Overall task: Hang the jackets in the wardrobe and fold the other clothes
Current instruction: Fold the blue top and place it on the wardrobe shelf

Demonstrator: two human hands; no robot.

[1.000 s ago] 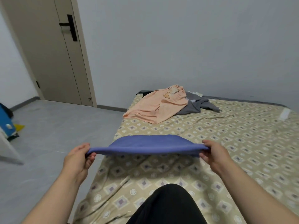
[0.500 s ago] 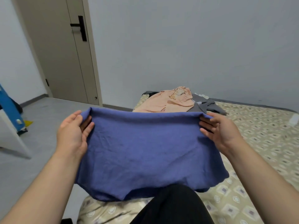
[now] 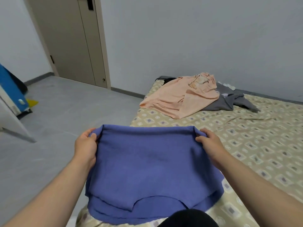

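A blue garment [image 3: 150, 167] lies folded in layers over the near corner of the bed [image 3: 255, 145]. My left hand [image 3: 86, 145] grips its far left corner, fingers curled round the fold. My right hand [image 3: 211, 145] grips the far right corner the same way. The garment's far edge is pulled straight between both hands. At the far end of the bed a peach shirt [image 3: 182, 97] lies crumpled on top of a grey garment [image 3: 229, 100].
A patterned beige sheet covers the bed. My black-clad knee [image 3: 186, 218] shows at the bottom edge. Grey floor [image 3: 57, 120] stretches left toward a closed door [image 3: 70, 38]. A blue object [image 3: 11, 94] and a white panel [image 3: 9, 122] stand at the far left.
The blue garment, held up in front of me half a second ago, has come down onto the bed. Both hands moved lower and forward with it, still holding its corners.
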